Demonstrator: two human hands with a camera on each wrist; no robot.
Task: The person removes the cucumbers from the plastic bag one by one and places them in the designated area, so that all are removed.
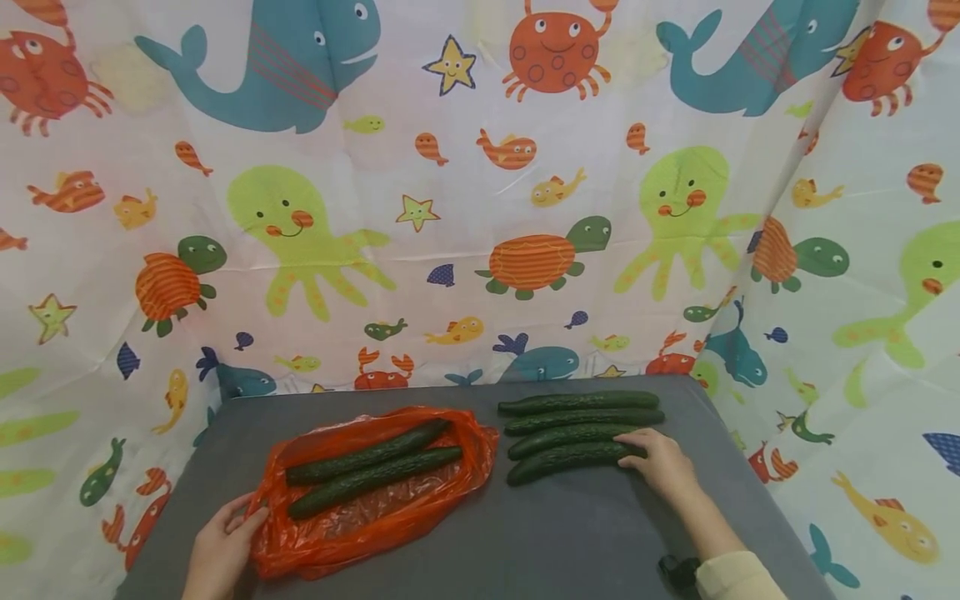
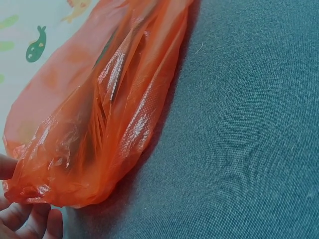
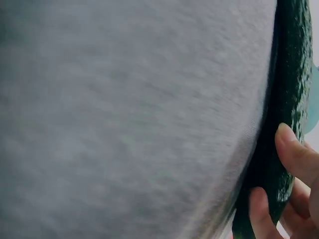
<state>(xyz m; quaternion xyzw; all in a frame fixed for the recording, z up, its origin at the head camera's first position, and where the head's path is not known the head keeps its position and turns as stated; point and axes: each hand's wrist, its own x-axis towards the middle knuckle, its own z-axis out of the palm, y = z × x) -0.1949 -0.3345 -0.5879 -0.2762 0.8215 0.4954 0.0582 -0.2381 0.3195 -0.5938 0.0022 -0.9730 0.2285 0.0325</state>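
An orange-red plastic bag (image 1: 367,533) lies on the left of the table, its mouth spread wide around two cucumbers (image 1: 375,482). My left hand (image 1: 223,546) pinches the bag's left end; in the left wrist view its fingers (image 2: 35,221) sit at the gathered plastic (image 2: 99,149). On the right, several cucumbers lie side by side in a row. My right hand (image 1: 660,467) holds the right end of the nearest cucumber (image 1: 562,462). In the right wrist view, the thumb and fingers are around that dark green cucumber (image 3: 294,74).
A grey cloth covers the table (image 1: 555,542). Behind and at both sides hangs a white curtain (image 1: 450,275) printed with sea animals. A black strap or device (image 1: 678,573) is at the right wrist, by a pale yellow sleeve (image 1: 738,577).
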